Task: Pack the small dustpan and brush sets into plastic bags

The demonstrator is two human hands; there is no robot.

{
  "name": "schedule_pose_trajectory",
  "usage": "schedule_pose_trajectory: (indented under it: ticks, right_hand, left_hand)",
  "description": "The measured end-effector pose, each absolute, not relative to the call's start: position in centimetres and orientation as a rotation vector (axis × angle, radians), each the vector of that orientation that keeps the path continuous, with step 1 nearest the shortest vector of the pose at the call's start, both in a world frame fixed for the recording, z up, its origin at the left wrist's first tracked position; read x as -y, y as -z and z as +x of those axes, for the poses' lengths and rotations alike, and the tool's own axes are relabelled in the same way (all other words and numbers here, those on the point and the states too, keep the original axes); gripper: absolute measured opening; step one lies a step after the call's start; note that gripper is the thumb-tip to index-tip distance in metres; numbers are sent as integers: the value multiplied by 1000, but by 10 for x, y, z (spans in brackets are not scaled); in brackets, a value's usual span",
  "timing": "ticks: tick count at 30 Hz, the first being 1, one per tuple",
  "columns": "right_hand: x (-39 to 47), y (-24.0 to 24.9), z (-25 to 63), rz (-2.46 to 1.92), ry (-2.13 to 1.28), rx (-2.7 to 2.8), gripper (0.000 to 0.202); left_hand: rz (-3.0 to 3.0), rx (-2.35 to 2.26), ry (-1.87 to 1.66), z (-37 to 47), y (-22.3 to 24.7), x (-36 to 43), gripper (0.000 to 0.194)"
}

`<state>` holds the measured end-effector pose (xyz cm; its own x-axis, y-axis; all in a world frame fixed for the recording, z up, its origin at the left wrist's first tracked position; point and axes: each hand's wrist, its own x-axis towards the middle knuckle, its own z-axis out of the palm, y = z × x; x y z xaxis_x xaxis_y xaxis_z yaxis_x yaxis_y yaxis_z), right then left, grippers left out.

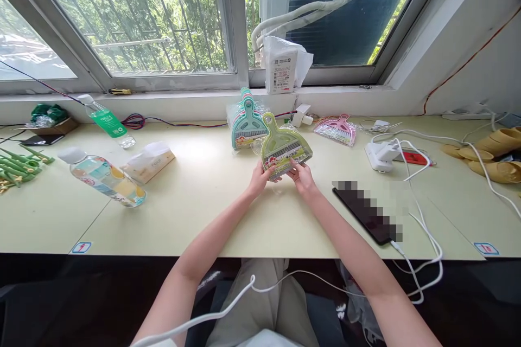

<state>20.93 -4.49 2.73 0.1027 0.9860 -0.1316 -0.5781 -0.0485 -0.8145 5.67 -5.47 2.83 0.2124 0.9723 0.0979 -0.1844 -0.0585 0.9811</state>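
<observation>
A yellow-green mini dustpan and brush set [286,145], wrapped in clear plastic with a printed label, is held tilted above the table, its handle pointing away from me. My left hand [260,178] grips its lower left corner, and my right hand [302,176] grips the lower right edge. Just behind it on the left stands a stack of teal dustpan sets [248,122] in plastic. Farther right lies a pink dustpan set [337,129], also in plastic, flat by the wall.
On the left are two bottles, one with a green label [108,123] and one patterned [108,179], plus a tissue pack [148,162]. At right lie a phone [364,212], a white power strip [381,156] and looping cables. A tissue bag [284,68] stands on the sill.
</observation>
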Motion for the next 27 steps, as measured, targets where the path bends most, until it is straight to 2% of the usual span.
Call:
schedule_pose_trajectory:
  ticks: [16,23,27]
  right_hand:
    - [32,-18,220,-905,-1472,662,31]
    - [31,-19,221,-938,-1489,687,26]
    - [29,-24,241,-1077,-1498,880,27]
  left_hand:
    - [1269,-839,-1160,56,-27,55,68]
    - [1270,-841,-1181,57,-27,55,63]
    - [1226,-849,-1219,51,-32,51,57]
